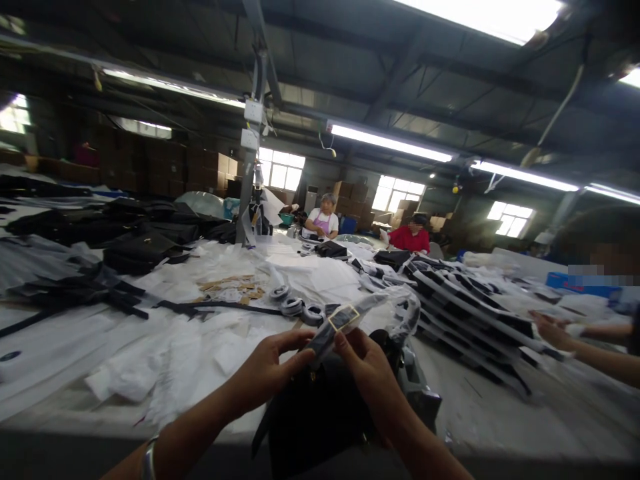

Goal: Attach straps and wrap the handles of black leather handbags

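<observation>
My left hand pinches the lower end of a dark strap in a clear or whitish wrapping. Farther up, by a gold rectangular buckle, the fingers of my right hand are closed on the same strap. Its wrapped length curves away to the right in a loop. Under both hands is a black bag at the table's front edge, with a small gold fitting near its top. My forearms and the dark shading hide parts of the bag.
Rolled wrapped straps lie just beyond my hands. White wrapping sheets cover the left side, with black bags behind. A layered stack of black pieces stands right, near another person's hands. Two people sit across the table.
</observation>
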`<state>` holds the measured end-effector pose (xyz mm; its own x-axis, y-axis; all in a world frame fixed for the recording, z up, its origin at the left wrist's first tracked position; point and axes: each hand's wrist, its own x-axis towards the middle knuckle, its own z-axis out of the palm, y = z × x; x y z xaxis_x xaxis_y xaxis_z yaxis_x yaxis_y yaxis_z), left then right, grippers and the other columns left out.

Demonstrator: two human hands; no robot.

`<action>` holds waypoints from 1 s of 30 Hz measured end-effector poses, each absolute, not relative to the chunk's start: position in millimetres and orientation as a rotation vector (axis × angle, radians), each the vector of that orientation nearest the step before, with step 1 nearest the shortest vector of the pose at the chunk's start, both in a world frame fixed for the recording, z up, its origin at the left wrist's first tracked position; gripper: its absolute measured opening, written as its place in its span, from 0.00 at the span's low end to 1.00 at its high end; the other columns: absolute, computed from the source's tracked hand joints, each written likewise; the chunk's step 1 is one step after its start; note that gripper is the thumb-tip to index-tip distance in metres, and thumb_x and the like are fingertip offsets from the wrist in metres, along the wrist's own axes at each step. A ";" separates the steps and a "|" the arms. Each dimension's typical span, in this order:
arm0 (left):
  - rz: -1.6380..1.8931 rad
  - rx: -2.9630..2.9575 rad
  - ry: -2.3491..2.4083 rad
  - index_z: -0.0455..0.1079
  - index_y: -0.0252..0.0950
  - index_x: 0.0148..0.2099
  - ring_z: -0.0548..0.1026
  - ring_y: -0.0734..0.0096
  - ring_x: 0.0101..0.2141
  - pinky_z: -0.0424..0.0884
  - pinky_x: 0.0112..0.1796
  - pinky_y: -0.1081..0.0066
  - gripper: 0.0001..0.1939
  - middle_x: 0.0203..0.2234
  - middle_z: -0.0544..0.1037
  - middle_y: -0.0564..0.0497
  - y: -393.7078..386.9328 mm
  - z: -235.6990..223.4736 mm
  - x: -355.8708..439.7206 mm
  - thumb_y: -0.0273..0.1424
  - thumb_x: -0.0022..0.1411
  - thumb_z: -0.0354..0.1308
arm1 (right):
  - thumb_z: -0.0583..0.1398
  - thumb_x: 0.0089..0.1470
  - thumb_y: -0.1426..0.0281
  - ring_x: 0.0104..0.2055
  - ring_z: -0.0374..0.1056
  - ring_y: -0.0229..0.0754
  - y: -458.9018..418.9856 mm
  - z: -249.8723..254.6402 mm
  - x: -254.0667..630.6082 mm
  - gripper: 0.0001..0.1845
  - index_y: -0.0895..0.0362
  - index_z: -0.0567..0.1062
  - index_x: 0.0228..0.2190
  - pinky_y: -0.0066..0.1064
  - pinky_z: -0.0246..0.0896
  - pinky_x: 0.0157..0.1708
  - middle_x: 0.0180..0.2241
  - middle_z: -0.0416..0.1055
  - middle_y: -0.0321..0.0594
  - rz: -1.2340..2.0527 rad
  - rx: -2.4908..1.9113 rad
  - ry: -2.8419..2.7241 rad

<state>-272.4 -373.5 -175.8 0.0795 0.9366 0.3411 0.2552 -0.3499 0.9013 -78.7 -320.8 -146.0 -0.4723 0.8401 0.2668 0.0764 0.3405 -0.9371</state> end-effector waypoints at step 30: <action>1.316 1.236 1.491 0.73 0.35 0.41 0.75 0.67 0.30 0.70 0.32 0.71 0.21 0.27 0.76 0.52 -421.4 -269.6 -293.3 0.48 0.56 0.61 | 0.59 0.56 0.74 0.40 0.73 0.48 -323.0 -193.0 -84.6 0.10 0.54 0.77 0.40 0.40 0.63 0.44 0.36 0.79 0.40 0.165 -0.735 -2.225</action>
